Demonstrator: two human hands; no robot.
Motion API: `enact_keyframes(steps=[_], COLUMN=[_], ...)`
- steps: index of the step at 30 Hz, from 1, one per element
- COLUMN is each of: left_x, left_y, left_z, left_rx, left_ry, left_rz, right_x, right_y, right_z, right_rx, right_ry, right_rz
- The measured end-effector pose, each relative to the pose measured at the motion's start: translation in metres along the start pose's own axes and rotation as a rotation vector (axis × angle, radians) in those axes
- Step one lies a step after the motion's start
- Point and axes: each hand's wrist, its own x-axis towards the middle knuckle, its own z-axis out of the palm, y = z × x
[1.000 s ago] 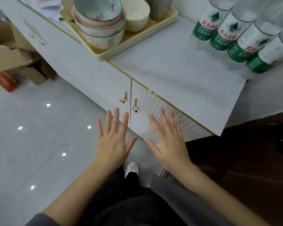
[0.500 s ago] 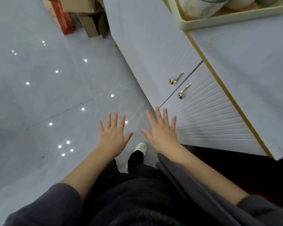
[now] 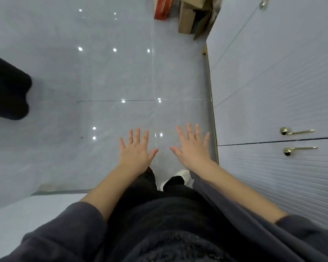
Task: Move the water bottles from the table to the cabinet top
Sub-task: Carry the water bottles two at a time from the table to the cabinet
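Observation:
My left hand (image 3: 135,151) and my right hand (image 3: 192,148) are held out flat in front of me, palms down, fingers spread, holding nothing. They hover above the glossy grey floor. The white cabinet (image 3: 273,87) stands to my right; only its ribbed door fronts and gold handles (image 3: 295,132) show. Neither the cabinet top, the water bottles nor the table can be seen.
Cardboard boxes and a red box (image 3: 180,12) lie on the floor at the far end by the cabinet. A dark shape (image 3: 8,91) enters from the left edge. My white shoes (image 3: 182,175) are on the tiles below my hands.
My view has swung left and down, away from the cabinet top; the bottles and the tray of bowls have left the frame. Both hands stay flat and empty.

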Motion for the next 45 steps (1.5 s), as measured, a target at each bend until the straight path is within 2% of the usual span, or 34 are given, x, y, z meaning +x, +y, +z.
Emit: enact_keyframes(steps=[7,12,20,25,36,45], left_x=[0.005,-0.013,-0.051,-0.062,-0.058,-0.069], left_y=[-0.112,-0.177,-0.234,-0.271,-0.422,-0.536], left_z=[-0.031,-0.029,-0.004,-0.005,-0.042,-0.070], left_rx=[-0.115,-0.201,-0.405,-0.543,-0.712,-0.796], left_ry=[0.044,0.077,0.069,0.118,0.184,0.215], left_rz=[-0.166,-0.324,-0.592,-0.735,-0.948,-1.115], right_x=[0.045,0.069,0.087,0.097,0.156,0.169], right_y=[-0.120,-0.200,-0.295,-0.357,-0.551,-0.701], right_z=[-0.013,-0.018,-0.017,-0.017,-0.031,-0.040], right_rx=[-0.057,-0.192,-0.362,-0.446,-0.625,-0.766], right_ry=[-0.074,-0.117,-0.172,-0.177,-0.210,-0.221], right_rz=[-0.176,-0.330,-0.541,-0.679,-0.908,-1.103])
